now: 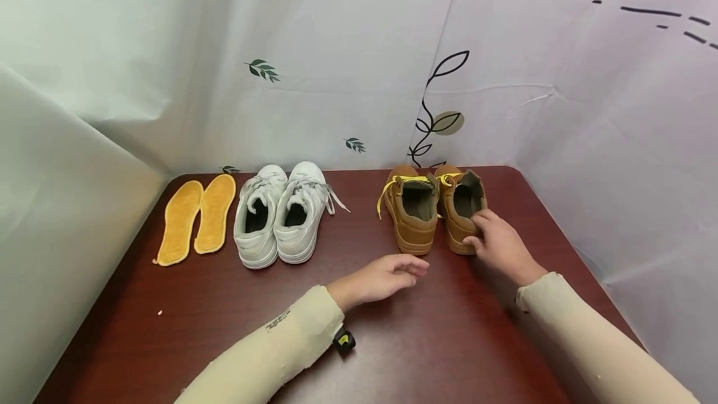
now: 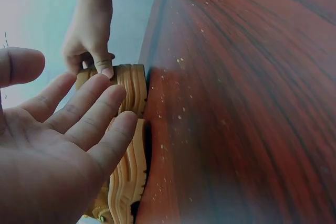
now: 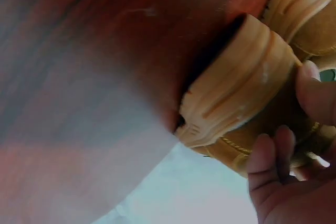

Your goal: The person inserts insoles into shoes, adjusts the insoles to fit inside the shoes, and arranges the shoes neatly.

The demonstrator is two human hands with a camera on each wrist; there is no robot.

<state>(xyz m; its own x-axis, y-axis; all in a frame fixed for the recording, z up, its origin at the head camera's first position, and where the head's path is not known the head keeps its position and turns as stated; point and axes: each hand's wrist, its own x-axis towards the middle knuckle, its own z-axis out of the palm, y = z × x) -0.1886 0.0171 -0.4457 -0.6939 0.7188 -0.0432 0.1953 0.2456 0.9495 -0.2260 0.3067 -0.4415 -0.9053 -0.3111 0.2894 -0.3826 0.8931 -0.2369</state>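
Two brown shoes with yellow laces stand side by side on the table, toes toward the back wall. My right hand [image 1: 501, 243] grips the heel of the right brown shoe [image 1: 461, 229]; in the right wrist view its thumb [image 3: 311, 85] lies at the heel and the fingers bend along the side. My left hand [image 1: 387, 278] hovers in front of the left brown shoe [image 1: 414, 229], fingers extended and apart, holding nothing. In the left wrist view its palm [image 2: 52, 145] faces the camera, partly covering the shoes.
To the left stands a pair of white sneakers [image 1: 258, 245] with loose laces. Two yellow insoles [image 1: 181, 220] lie flat at the far left. White patterned sheeting [image 1: 336, 61] hangs around the dark red table [image 1: 224, 335].
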